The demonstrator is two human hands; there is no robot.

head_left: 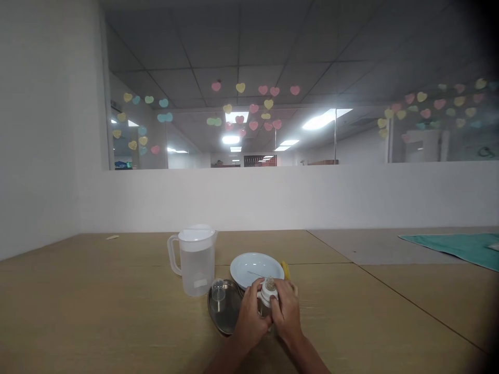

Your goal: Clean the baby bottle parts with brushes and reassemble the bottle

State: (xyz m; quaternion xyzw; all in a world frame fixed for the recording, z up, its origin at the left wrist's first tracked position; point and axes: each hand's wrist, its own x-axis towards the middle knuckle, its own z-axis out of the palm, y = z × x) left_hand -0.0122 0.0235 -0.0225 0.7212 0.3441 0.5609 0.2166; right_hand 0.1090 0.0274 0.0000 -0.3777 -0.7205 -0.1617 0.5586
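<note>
Both hands are wrapped round a baby bottle (268, 293) with a white collar and a clear teat on top. My left hand (249, 317) grips it from the left, fingers curled at the collar. On the other side my right hand (287, 311) closes on the collar, its thumb in front. Most of the bottle's body is hidden by the hands. Left of them lies a metal kidney dish (227, 314), with a small clear cup-shaped cap (218, 291) in it. Just behind the hands stands a white bowl (238, 266) holding a thin, stick-like item.
A translucent plastic jug (198, 267) with its handle to the left stands behind the dish. Something yellow (286, 268) shows beside the bowl. A green cloth (456, 246) lies at the far right of the wooden table (117, 301). A wall with a window rises behind.
</note>
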